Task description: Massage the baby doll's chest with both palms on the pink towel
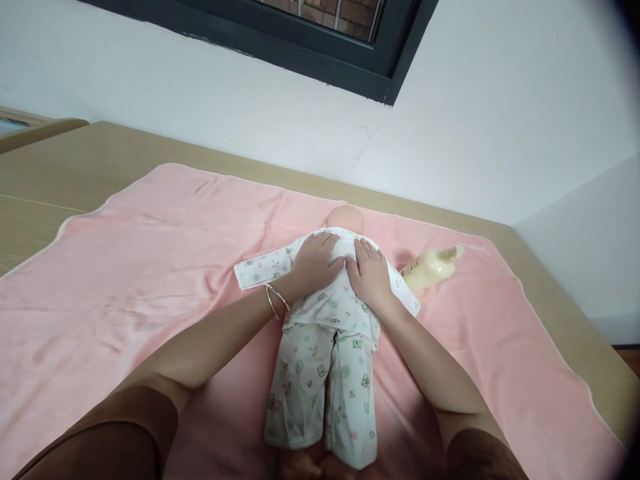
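A baby doll [330,310] in white printed pyjamas lies stretched out on a pink blanket [165,267], its bald head pointing away from me and its feet towards me. My left hand [316,261] rests flat on the upper left of the doll's torso, fingers extended. On the upper right of the torso lies my right hand [369,272], also flat with fingers out. The two thumbs nearly meet at the middle. One sleeve spreads to the left; the other slants down to the right. A bottle of pale yellow liquid [431,269] lies beside the right sleeve.
Beneath the blanket is a wooden tabletop [125,153], showing along the back, left and right edges. A white wall [475,120] stands behind it, with a dark window frame [320,50] above. A curved wooden edge [47,132] shows at far left.
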`<state>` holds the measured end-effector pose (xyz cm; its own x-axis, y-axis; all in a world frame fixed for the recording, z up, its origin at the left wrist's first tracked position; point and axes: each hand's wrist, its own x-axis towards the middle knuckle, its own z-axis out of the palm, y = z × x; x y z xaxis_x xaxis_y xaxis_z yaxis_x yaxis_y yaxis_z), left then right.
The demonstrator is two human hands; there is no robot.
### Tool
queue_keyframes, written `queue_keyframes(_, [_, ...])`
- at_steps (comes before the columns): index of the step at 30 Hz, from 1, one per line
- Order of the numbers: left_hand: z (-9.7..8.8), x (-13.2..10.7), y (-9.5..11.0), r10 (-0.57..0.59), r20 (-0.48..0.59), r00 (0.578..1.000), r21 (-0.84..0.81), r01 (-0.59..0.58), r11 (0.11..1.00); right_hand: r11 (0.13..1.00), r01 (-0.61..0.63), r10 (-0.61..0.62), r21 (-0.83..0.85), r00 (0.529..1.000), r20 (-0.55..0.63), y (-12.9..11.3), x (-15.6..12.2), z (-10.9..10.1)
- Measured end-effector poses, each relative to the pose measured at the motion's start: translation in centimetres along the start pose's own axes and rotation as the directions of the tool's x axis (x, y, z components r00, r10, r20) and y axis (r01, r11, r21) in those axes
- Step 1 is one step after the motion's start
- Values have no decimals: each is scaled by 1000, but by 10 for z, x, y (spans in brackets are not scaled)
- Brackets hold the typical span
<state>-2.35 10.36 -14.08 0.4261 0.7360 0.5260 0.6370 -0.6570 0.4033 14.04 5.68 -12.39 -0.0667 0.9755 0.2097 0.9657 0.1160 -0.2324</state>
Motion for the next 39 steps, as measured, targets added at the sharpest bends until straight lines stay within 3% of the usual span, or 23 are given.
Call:
queue_keyframes(11, [4,0,-5,8,-13,1000,10,-7,1000,996,71,-71,53,997,-12,17,9,7])
queue_keyframes(39, [8,2,-5,-2,-30,1000,-22,2,1000,978,122,-107,169,990,-95,25,7,11])
